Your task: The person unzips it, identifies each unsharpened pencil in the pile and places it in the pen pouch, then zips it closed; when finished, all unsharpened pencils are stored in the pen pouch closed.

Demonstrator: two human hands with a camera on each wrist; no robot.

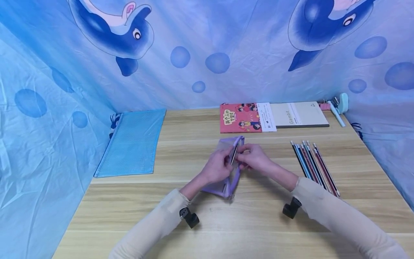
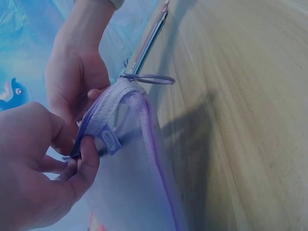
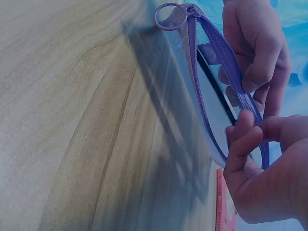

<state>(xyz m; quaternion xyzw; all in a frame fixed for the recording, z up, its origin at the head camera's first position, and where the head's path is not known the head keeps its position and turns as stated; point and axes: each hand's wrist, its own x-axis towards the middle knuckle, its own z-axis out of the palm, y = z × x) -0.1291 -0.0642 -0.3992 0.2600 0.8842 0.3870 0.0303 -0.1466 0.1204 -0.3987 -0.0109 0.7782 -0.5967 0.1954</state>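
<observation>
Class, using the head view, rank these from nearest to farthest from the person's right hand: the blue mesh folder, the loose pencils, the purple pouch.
1. Purple pouch: right at the right hand, mostly to its left.
2. Loose pencils: a gap away, to its right.
3. Blue mesh folder: well off to its left, past the pouch.

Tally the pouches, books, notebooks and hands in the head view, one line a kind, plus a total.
Pouches: 2 (purple zip pouch, blue mesh pouch)
Books: 1 (red book)
Notebooks: 1 (Gambit notebook)
Hands: 2 (left hand, right hand)
Total: 6
</observation>
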